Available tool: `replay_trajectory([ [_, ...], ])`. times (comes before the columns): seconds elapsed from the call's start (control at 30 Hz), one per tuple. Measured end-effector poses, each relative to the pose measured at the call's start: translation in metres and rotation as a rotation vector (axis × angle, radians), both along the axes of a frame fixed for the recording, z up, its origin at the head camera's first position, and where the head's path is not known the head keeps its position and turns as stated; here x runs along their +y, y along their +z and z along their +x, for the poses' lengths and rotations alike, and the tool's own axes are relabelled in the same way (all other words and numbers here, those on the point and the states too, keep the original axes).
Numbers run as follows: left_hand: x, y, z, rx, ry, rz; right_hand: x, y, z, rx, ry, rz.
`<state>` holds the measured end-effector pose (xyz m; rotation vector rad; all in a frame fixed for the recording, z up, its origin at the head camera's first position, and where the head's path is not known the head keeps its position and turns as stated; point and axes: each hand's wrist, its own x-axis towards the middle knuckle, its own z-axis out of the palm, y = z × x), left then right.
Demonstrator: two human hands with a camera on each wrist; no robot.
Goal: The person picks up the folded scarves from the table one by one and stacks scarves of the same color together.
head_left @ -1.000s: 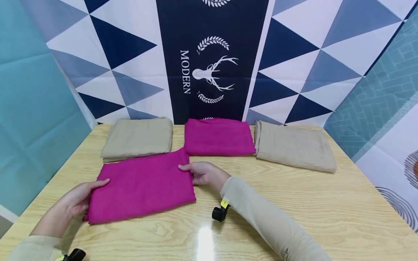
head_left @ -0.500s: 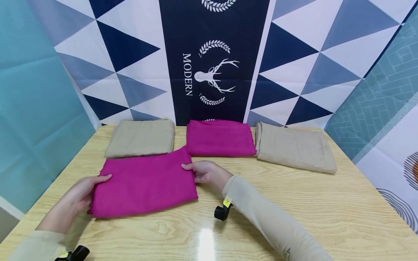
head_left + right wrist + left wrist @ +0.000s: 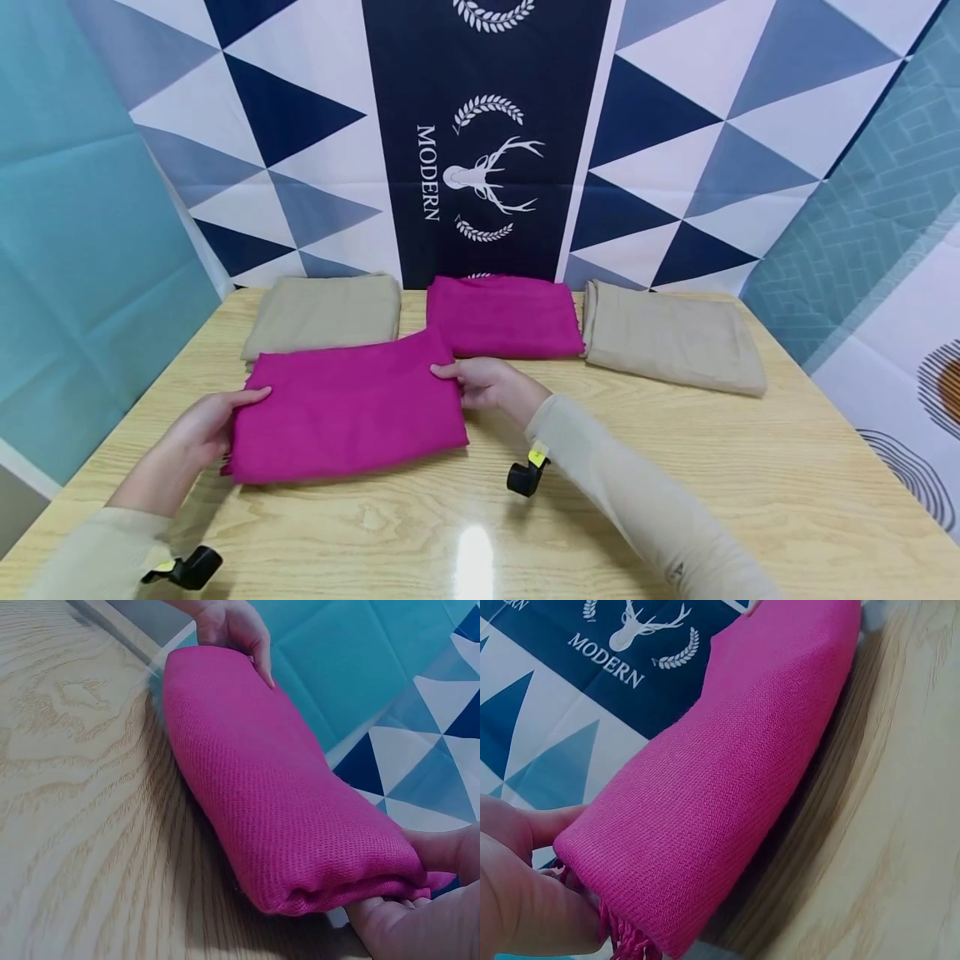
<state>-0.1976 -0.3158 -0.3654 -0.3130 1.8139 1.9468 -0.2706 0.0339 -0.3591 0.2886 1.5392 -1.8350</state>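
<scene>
A folded magenta scarf (image 3: 348,410) hangs between both hands, close over the table, its far edge overlapping a beige folded cloth (image 3: 330,312) in the head view. My left hand (image 3: 206,425) grips its left end, thumb on top and fingers underneath. Tassels of dark pink fringe (image 3: 632,939) dangle beside that hand in the left wrist view. At the opposite end my right hand (image 3: 491,385) pinches the scarf, its thumb on the upper face. The right wrist view shows the folded layers at this end, with right-hand fingers (image 3: 382,919) tucked below them.
Along the back of the wooden table (image 3: 600,467) lie another folded magenta cloth (image 3: 506,318) in the middle and a second beige cloth (image 3: 671,337) at the right. A patterned backdrop (image 3: 495,167) stands right behind them; a teal sheet (image 3: 90,250) borders the left side.
Both hands have carried the magenta scarf a little to the right and toward the back, its far edge now covering more of the left beige cloth. The grip is unchanged.
</scene>
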Motion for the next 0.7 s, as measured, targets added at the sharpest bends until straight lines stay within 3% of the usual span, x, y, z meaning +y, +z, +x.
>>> replay_trajectory([
  [0.37, 0.025, 0.011, -0.006, -0.033, -0.02, 0.023, 0.028, 0.013, 0.002, 0.001, -0.012, -0.005],
  [0.7, 0.049, 0.018, -0.009, -0.042, -0.047, 0.066, 0.059, 0.019, 0.005, 0.033, 0.057, 0.009],
])
